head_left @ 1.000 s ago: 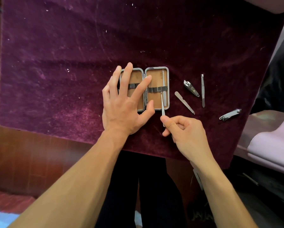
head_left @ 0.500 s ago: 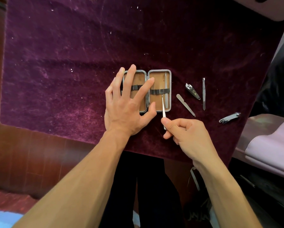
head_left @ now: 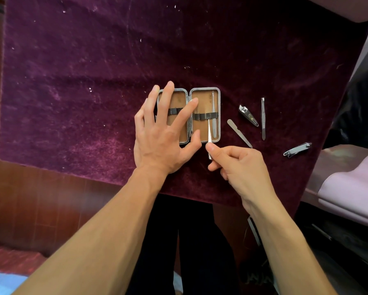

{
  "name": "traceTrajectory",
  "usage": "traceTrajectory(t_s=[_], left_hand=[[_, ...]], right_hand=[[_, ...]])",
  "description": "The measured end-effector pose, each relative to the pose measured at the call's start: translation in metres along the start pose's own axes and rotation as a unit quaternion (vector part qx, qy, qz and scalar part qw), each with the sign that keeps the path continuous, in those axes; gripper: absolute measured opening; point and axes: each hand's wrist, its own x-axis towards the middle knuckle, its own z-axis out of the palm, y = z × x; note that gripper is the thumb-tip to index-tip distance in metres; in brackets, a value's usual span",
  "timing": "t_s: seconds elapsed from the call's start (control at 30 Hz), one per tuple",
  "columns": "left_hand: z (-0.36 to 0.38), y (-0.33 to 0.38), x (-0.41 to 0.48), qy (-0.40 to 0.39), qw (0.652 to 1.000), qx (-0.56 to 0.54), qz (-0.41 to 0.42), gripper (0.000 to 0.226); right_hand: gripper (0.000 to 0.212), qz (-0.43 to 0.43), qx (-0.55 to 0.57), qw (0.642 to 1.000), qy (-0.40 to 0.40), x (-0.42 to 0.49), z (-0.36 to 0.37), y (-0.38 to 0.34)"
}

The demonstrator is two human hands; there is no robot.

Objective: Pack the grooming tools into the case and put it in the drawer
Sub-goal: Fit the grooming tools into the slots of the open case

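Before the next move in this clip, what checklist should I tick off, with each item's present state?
1. Case open flat: ok.
2. Case steadied: ok, left hand presses flat on its left half.
3. Tool gripped: ok, right hand pinches the slim tool.
4. Tip under the elastic band: cannot tell.
5. All tools packed: not ok; nail file, small clipper, tweezers and large clipper lie loose on the cloth.
6. Drawer ready: cannot tell, not in view.

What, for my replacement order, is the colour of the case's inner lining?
The case lining is tan brown, seen best in the head view.
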Motion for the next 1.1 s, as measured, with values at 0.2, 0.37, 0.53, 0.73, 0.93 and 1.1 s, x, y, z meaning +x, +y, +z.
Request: traceTrajectory(t_s=[0.2,0.37,0.53,0.73,0.93,1.1], left_hand=[[0.002,-0.001,0.0,0.001,1.0,0.003,0.001,0.063],[0.002,-0.001,0.0,0.004,1.0,0.003,0.002,0.062],[0.003,0.0,0.0,0.009,1.0,-0.001,0.001,0.062],[0.003,0.0,0.0,0.008,1.0,0.0,0.001,0.062],[0.002,-0.001,0.0,0.005,1.0,-0.003,0.0,0.062],[0.003,-0.001,0.0,0.008,1.0,-0.001,0.001,0.062]], right_hand=[[0.03,-0.006,0.004,0.998,0.056,0.008,0.01,0.006],[0.03,-0.012,0.007,0.997,0.079,0.013,0.015,0.006],[0.035,-0.019,0.008,0.996,0.091,0.014,0.018,0.007],[0.027,-0.04,0.035,0.997,0.052,0.008,0.011,0.015],[0.024,-0.041,0.042,0.997,0.056,0.01,0.011,0.017],[0.027,-0.042,0.046,0.996,0.06,0.012,0.013,0.017]])
